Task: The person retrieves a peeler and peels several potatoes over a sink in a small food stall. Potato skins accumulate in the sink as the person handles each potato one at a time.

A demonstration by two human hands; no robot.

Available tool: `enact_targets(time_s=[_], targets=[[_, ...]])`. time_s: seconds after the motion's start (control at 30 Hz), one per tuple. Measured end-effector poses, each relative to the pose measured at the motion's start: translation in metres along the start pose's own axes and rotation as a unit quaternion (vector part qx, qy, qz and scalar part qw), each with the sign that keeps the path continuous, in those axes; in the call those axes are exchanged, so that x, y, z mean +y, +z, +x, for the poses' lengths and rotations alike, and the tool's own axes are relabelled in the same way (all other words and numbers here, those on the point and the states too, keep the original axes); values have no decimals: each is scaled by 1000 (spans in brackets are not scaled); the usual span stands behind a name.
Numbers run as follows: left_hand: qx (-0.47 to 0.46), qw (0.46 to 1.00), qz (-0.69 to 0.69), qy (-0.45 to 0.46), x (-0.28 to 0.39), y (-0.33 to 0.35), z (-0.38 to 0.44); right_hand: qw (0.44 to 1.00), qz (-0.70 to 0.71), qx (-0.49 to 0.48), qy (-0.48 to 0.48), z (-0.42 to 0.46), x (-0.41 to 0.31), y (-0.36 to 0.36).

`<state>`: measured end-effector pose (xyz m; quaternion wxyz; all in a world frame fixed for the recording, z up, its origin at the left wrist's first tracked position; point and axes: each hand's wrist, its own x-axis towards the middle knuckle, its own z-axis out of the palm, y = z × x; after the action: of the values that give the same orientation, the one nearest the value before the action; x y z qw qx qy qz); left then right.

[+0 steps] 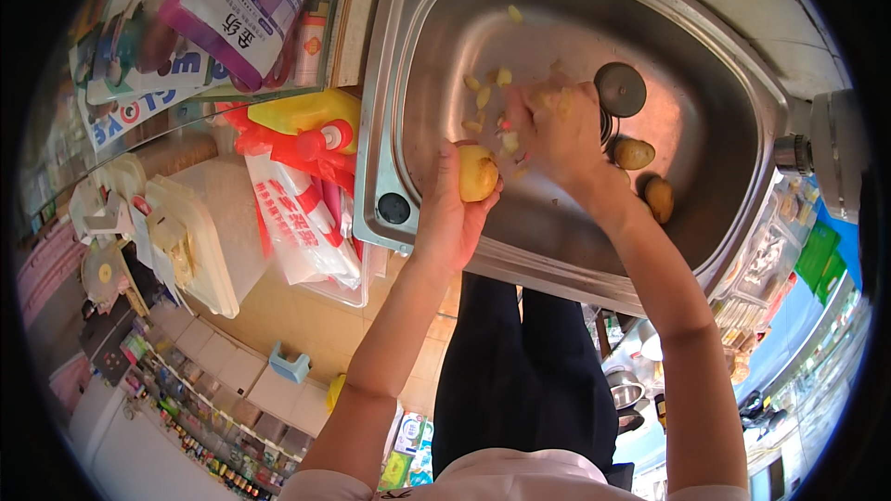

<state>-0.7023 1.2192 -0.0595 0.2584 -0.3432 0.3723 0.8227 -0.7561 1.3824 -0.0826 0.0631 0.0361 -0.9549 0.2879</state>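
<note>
My left hand (449, 212) holds a mostly peeled potato (477, 174) over the left side of a stainless steel sink (557, 223); a brown patch shows on its side. My right hand (557, 125) is blurred, just right of the potato and above the basin. Something small with a red part shows by its fingers, but what it grips is too blurred to name. Pale yellow peelings (483, 97) lie scattered on the sink bottom. Unpeeled-looking potatoes (634, 153) rest at the right, near the round drain strainer (621, 89), with another brown potato (658, 199) lower down.
A faucet (795, 154) stands at the sink's right rim. Left of the sink are a glass shelf with a purple and white pouch (243, 7), a yellow bottle with a red cap (327, 139), plastic bags (299, 216) and a lidded container (198, 243). A black round plug (394, 208) sits in the sink's corner.
</note>
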Motion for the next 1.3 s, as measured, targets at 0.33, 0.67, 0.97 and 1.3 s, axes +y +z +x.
enact_targets(time_s=[0.33,0.67,0.97,1.3], targets=[[6,998,25,61,-1,17,2,992,5,73,-104,1,-40,-18],[46,995,58,72,0,6,2,979,-124,-143,78,30,43,31],[46,996,55,50,-3,3,11,997,28,48,-61,2,-20,-4],[100,992,20,70,0,35,-3,984,15,90,-153,4,-37,-17]])
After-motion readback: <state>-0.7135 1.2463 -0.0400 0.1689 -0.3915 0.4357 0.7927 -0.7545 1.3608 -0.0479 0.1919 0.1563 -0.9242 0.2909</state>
